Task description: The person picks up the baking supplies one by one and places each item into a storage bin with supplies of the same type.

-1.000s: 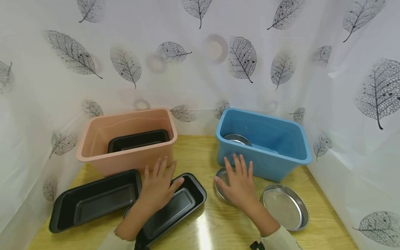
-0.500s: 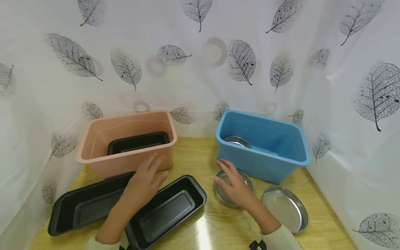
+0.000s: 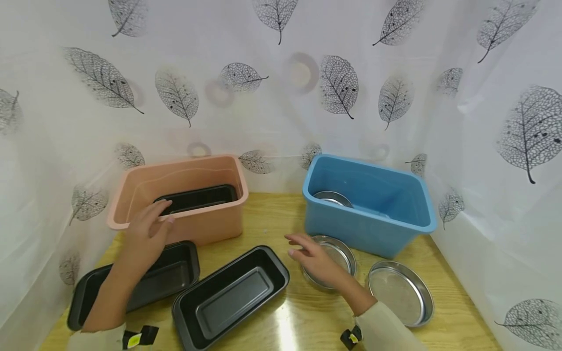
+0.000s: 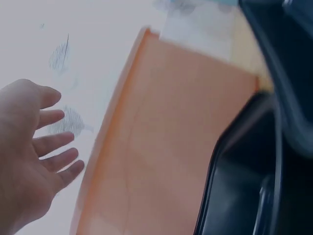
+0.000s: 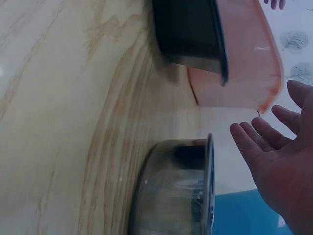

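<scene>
Widest of all, a white curtain (image 3: pixel 272 114) printed with skeleton leaves wraps the back and both sides, and below it stretches the wood-grain table (image 3: pixel 316 324). Two deep rectangular bins stand toward the back: the blue bin (image 3: pixel 351 229) on the right, the salmon-pink bin (image 3: pixel 215 229) on the left, a clear gap between them.

On to the black loaf pans! One lies inside the pink bin, the boxed loaf pan (image 3: pixel 202 197); the left loaf pan (image 3: pixel 169 280) sits in front of that bin, partly behind the forearm; the centre loaf pan (image 3: pixel 232 297) lies angled just beside it.

Over to the round metal cake pans: the inner cake pan (image 3: pixel 338 256) just in front of the blue bin, the outer cake pan (image 3: pixel 399 295) to its right, and the boxed cake pan (image 3: pixel 333 197) at the left end inside the blue bin.

And the hands! The left hand (image 3: pixel 145 231) hovers by the pink bin's front rim, above the left loaf pan, fingers extended and slightly spread. The right hand (image 3: pixel 318 263) hangs above the inner cake pan, apart from it, fingers relaxed and gently bent.
</scene>
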